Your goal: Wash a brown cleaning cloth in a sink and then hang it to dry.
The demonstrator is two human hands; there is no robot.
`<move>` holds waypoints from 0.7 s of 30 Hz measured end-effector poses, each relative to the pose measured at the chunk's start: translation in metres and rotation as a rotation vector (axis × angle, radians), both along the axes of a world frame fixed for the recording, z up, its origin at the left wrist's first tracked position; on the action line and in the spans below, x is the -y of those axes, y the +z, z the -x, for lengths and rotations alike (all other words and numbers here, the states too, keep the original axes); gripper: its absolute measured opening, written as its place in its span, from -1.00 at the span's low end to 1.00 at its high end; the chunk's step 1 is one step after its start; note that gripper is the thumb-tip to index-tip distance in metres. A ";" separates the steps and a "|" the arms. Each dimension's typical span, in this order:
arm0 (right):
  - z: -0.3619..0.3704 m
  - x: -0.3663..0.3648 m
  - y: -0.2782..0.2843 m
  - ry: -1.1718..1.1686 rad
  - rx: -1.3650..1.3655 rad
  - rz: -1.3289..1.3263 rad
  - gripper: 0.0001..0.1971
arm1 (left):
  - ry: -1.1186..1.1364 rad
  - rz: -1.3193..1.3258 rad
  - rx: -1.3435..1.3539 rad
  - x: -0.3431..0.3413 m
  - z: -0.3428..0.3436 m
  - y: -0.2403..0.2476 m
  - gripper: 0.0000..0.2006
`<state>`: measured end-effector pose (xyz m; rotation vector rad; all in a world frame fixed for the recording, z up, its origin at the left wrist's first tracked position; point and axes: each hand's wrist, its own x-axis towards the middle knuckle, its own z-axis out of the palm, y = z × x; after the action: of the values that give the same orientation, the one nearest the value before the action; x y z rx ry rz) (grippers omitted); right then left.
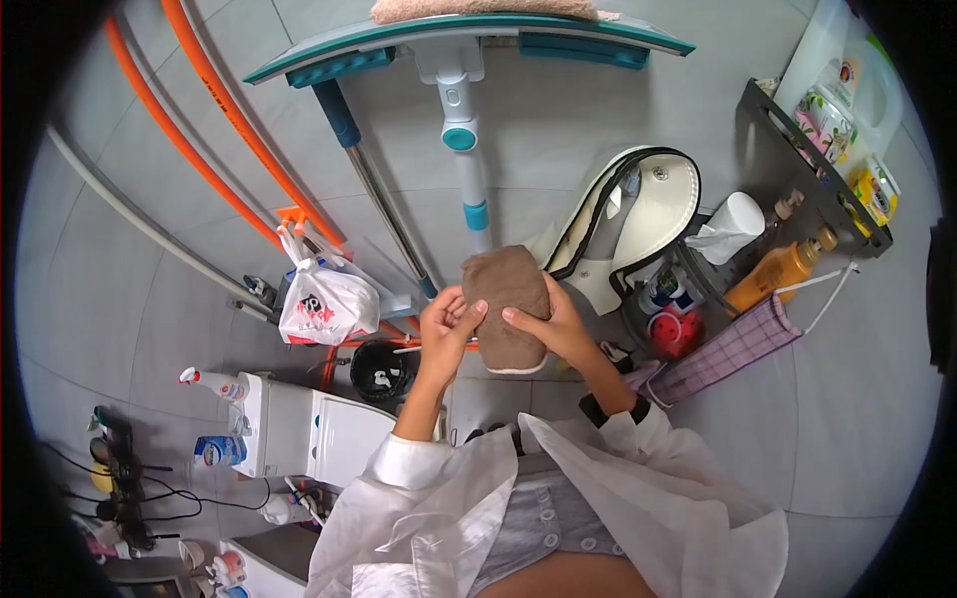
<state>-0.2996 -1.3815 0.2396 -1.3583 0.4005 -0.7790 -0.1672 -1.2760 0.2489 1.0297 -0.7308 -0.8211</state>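
Note:
Between my two hands, in front of my waist, is a brown folded cloth [505, 279], soft and thick, with a pale strip along its lower edge. My left hand [443, 325] grips its left side, the thumb lying on top. From the right, my right hand [560, 327] holds it in the same way, its thumb pressed on the cloth's face. Fingers of both hands are partly hidden behind the cloth. Beyond and to the right, a cream zippered bag [653, 204] hangs open with its black-edged flap spread.
A flat mop [462, 140] and a steel pole [389, 214] stand ahead. Left are orange pipes [234, 95], a white plastic bag [327, 302], a black bin [382, 371] and a toilet [349, 437]. Bottles, including an orange one [778, 274], and a dark shelf [812, 159] are right.

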 end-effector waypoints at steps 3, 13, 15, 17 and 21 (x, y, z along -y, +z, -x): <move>0.001 -0.006 0.014 0.095 -0.058 -0.114 -0.56 | -0.055 -0.044 -0.038 0.002 -0.007 0.010 -0.76; 0.016 -0.019 0.006 0.026 -0.108 -0.175 -0.63 | 0.424 0.142 0.776 0.076 -0.055 0.058 -0.52; 0.015 -0.026 0.005 0.014 -0.114 -0.147 -0.65 | 0.329 0.128 0.648 0.090 -0.052 0.060 -0.54; 0.020 -0.029 0.000 -0.003 -0.126 -0.155 -0.65 | 0.229 0.105 0.491 0.105 -0.047 0.062 -0.66; 0.031 -0.027 -0.002 -0.025 -0.126 -0.199 -0.65 | 0.273 0.039 0.443 0.125 -0.046 0.070 -0.72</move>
<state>-0.3303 -1.3541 0.2375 -1.2204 0.5802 -0.6572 -0.1211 -1.4008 0.3186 1.2605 -0.9484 -0.3423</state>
